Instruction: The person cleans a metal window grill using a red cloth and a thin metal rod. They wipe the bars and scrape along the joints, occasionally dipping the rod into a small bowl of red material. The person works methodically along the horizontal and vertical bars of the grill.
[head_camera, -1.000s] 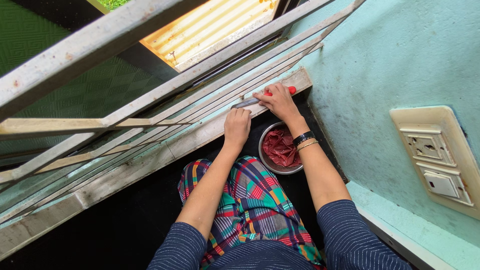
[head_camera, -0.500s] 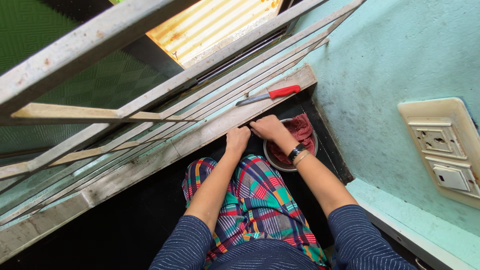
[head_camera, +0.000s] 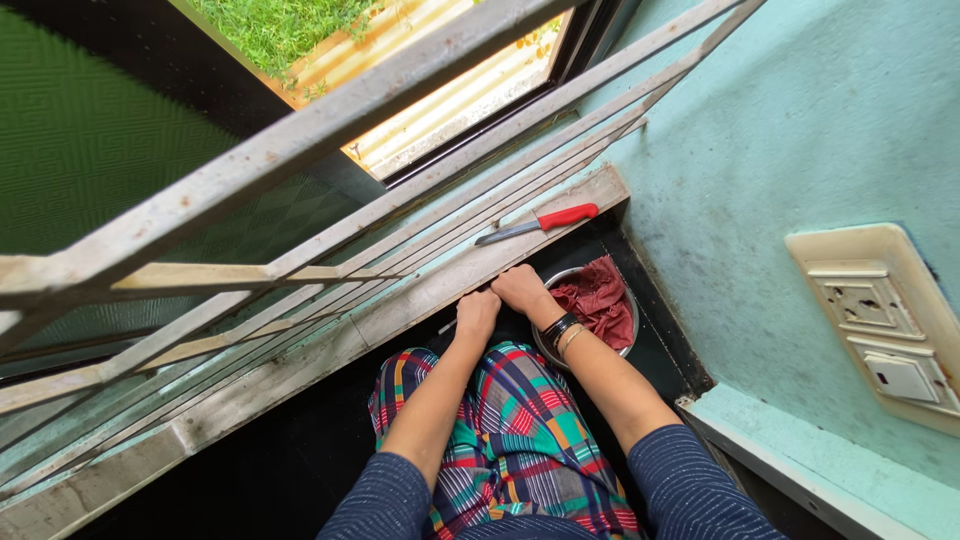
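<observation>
**Both hands at the sill edge, bowl and knife close by**

The left hand (head_camera: 476, 312) and the right hand (head_camera: 521, 288) are seen side by side against the inner edge of the pale, worn window sill (head_camera: 300, 355), fingers curled. Whether anything is gripped cannot be told, as the fingertips are hidden; a thin dark sliver shows just left of the left hand, but its nature is unclear.

A round steel bowl (head_camera: 622, 340) holding dark red, limp, folded pieces (head_camera: 598, 298) lies just beside the right wrist, partly covered by the forearm. Its contents are judged soft, wet and slippery, best pinched loosely; the bowl itself is stiff and best taken by its rim.

A red-handled knife with a grey blade (head_camera: 540, 224) rests on the sill beyond both hands, untouched, its handle offering the safe hold.
</observation>
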